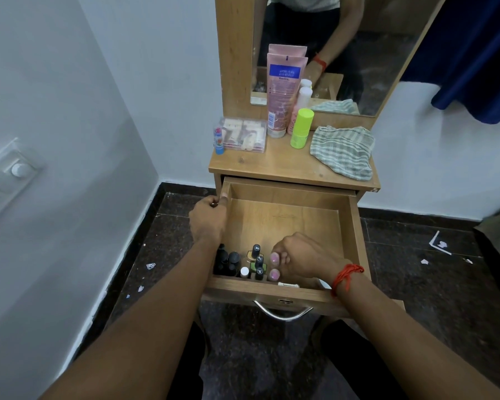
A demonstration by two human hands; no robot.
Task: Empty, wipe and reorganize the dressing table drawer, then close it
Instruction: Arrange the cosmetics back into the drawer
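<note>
The open light-brown wooden drawer is pulled far out from under the top of the small wooden bench. A curved metal handle hangs on the drawer's front.

The person's left hand grips the left wall of the drawer. The thumb lies on the rim and the other fingers are curled on the outer side.

The right hand, with a red thread around the wrist, is inside the drawer at the front right part. Its fingers are curled around two small pink-topped containers; their bodies are hidden by the hand.

Along the front wall of the drawer, left of this hand, stands a row of small things: two black round bottles, three nail polish bottles with black caps and one tiny white-capped bottle. A flat white thing lies just at the front wall under the right hand. The back part of the drawer shows only bare wood.

Behind the drawer, on the bench top, stand a tall pink tube, a white-capped bottle, a lime-green stick container, a clear plastic box and a small blue tube. A crumpled cloth with green and white stripes lies on the right side of the top. A mirror in a wooden frame rises behind them.
</note>
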